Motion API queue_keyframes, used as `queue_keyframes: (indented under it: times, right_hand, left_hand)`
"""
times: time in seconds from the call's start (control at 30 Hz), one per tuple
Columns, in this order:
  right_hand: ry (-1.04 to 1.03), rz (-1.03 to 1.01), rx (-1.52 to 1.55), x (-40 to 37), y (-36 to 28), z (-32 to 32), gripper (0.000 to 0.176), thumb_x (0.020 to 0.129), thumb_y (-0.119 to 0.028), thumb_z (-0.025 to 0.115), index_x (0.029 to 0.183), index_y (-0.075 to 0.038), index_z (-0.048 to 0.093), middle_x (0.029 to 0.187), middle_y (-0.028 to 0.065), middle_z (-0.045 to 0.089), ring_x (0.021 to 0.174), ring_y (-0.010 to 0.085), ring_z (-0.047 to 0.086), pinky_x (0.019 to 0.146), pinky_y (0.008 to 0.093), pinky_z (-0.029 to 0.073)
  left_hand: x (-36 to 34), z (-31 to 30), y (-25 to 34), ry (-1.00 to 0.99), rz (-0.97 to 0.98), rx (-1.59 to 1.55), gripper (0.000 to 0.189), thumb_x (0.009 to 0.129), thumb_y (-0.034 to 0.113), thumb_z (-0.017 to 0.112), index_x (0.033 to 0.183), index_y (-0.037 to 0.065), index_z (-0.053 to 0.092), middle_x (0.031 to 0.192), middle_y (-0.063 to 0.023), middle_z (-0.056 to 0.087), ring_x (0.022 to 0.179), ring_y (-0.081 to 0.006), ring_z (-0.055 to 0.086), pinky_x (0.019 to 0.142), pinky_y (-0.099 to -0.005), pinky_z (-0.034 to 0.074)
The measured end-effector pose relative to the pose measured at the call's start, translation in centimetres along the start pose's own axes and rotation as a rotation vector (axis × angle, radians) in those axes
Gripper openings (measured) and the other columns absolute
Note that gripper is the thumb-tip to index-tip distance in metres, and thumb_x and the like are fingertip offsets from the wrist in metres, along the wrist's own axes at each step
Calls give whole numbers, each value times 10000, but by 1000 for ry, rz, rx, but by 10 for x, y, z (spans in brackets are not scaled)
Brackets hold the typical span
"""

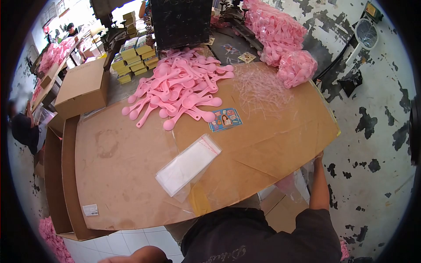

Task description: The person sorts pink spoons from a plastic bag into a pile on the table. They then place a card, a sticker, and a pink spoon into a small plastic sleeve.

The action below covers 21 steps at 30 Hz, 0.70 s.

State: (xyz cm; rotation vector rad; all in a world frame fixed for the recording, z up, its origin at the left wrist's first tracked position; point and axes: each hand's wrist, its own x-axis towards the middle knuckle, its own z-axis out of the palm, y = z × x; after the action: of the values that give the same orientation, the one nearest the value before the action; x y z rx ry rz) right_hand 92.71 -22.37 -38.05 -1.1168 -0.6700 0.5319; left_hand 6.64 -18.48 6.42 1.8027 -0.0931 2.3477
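My right hand point(319, 156) is at the right edge of the cardboard-covered table point(127, 175), beside a clear plastic bag point(302, 179) that hangs below the edge. Its fingers are mostly hidden, so whether they grip the bag or the edge does not show. Of my left side only the arm appears at the bottom; the hand is out of frame. A heap of pink plastic measuring spoons point(175, 87) covers the back of the table. In front of it lie a stack of blue picture cards point(225, 120) and a stack of clear plastic sleeves point(188, 164).
Thin pink plastic strands point(263, 90) lie right of the spoons, below bulging bags of spoons point(280, 35). Closed cardboard box point(83, 85) and stacked card bundles point(131, 57) stand at back left. A black machine panel point(180, 22) rises behind. A person point(24, 129) is at far left.
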Motion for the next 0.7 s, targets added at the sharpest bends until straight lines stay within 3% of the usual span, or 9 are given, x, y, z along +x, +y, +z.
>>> queue_keyframes:
  times: [0.07,0.1,0.13,0.2,0.23,0.3,0.4,0.5,0.7]
  right_hand:
    - [200,210,-712,8,-7,-8,642,954,-484,602,1378,-5,554,1312,161,668,1156,285,669,942,401,526]
    - [300,315,-1067,4,-24,1,627,949,-467,610,1358,7,565,1294,172,676,1145,286,672,939,401,522]
    - [215,271,-1168,-4,-41,7,588,964,-437,593,1354,3,565,1258,168,686,1120,289,677,919,400,528]
    - [30,174,-1366,-16,-71,13,511,995,-377,558,1345,-5,565,1185,162,706,1070,294,686,880,398,540]
    - [-16,88,-1301,-23,-79,18,506,982,-347,564,1356,-7,559,1161,150,710,1046,294,687,858,406,537]
    - [-108,-83,-1161,-35,-95,29,505,957,-287,576,1379,-10,547,1115,125,718,998,293,689,814,420,532]
    - [74,453,-853,-49,-154,67,566,894,-173,608,1430,-22,510,1137,128,700,1075,286,657,875,447,511]
    - [236,640,-714,-86,-236,162,699,860,-65,610,1526,-35,401,1476,189,511,1347,291,501,1090,405,421]
    - [365,-312,-1432,-102,-253,160,593,874,-49,677,1435,-33,489,1385,176,544,1316,317,500,1131,421,375]
  left_hand:
    - [-9,-6,-7,33,-157,34,212,958,278,629,1040,120,514,656,-3,509,494,-93,398,471,-256,275]
    - [-27,-46,-1,-100,-299,141,434,930,397,688,1226,137,503,696,-23,557,527,-109,424,474,-265,299]
    - [-31,-61,-6,-140,-557,-142,412,940,325,632,1212,19,598,999,-84,640,919,-190,627,886,-353,492]
    - [-25,-31,-36,-261,-844,364,357,833,107,673,1173,6,625,896,-45,623,789,-152,584,756,-291,467]
    - [-22,-16,-51,-372,-982,588,377,780,-2,693,1153,0,639,845,-25,614,724,-133,563,690,-260,455]
    - [-11,-3,-88,-766,-1106,627,359,822,84,740,1162,8,656,956,-96,651,780,-191,615,750,-307,503]
    - [-47,-7,-126,-1008,-966,700,414,845,194,767,1208,29,656,1064,-131,646,895,-255,643,807,-362,520]
    - [-76,-6,-148,-1132,-845,729,440,862,297,763,1189,24,654,1075,-136,617,986,-304,622,861,-417,511]
    - [-109,1,-172,-1116,-833,701,368,869,297,754,1086,20,649,1029,-134,593,1011,-313,601,849,-434,503]
